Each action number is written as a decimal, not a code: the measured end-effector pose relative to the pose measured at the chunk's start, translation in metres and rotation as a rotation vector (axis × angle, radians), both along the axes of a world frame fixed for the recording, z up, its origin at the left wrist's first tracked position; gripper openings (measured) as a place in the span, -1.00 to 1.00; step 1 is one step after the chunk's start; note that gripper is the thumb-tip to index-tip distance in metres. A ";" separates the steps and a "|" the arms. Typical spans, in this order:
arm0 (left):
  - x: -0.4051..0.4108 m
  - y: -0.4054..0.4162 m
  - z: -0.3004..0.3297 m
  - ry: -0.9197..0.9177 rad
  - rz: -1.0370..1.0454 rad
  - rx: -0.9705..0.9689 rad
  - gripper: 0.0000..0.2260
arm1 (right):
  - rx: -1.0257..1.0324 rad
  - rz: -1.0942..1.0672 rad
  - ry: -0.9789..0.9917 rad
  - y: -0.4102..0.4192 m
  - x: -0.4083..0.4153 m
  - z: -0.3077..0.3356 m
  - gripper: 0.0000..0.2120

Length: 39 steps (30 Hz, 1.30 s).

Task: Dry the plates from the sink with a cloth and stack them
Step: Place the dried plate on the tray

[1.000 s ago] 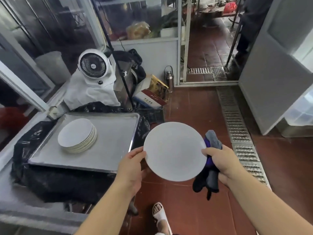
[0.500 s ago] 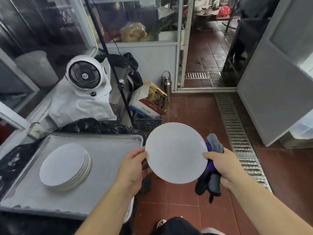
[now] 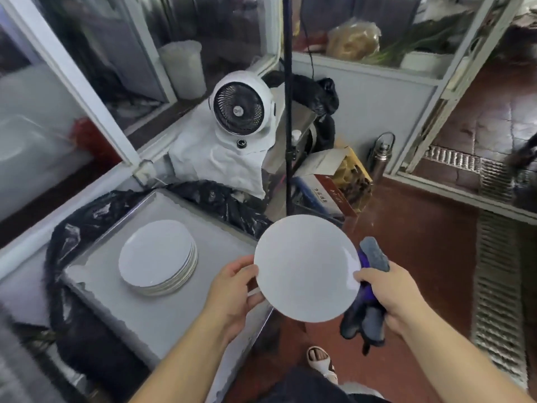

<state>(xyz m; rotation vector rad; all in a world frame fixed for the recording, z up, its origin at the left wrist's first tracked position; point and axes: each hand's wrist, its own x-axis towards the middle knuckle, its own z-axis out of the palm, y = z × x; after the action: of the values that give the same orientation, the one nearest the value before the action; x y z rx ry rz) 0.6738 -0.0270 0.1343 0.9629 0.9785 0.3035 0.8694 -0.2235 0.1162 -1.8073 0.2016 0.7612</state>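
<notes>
We are holding the plate (image 3: 307, 267) by its rims over tiled floor (image 3: 421, 257), left hand (image 3: 232, 289) pinching, right hand (image 3: 389, 292) also gripping the cloth (image 3: 366, 318), so we are risking a slip short of the stack (image 3: 158, 257).

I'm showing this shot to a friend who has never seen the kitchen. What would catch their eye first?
Most likely the white plate held up in the middle, the left hand gripping one edge and the right hand pinching the other while also clutching a grey and purple cloth. Next, the stack of plates on the metal tray at the left, and the white fan behind it.
</notes>
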 end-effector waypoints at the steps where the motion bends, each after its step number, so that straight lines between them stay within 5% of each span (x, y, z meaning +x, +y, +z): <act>1: 0.002 0.002 0.001 0.004 0.050 -0.004 -0.73 | -0.001 0.050 -0.004 0.011 0.012 0.000 -0.76; 15: -0.068 0.027 -0.009 0.080 0.697 -0.035 -0.78 | -0.041 0.689 -0.075 0.182 0.011 -0.025 -0.73; 39: -0.153 0.227 -0.083 0.618 0.681 0.165 -0.81 | -0.194 0.965 -0.263 0.437 -0.080 -0.074 -0.78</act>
<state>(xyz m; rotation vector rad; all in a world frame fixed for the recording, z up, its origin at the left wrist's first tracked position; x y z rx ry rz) 0.5207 0.2003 0.0515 0.8587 1.8733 0.6854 0.7898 0.2138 0.0422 -2.1480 -0.8564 1.1629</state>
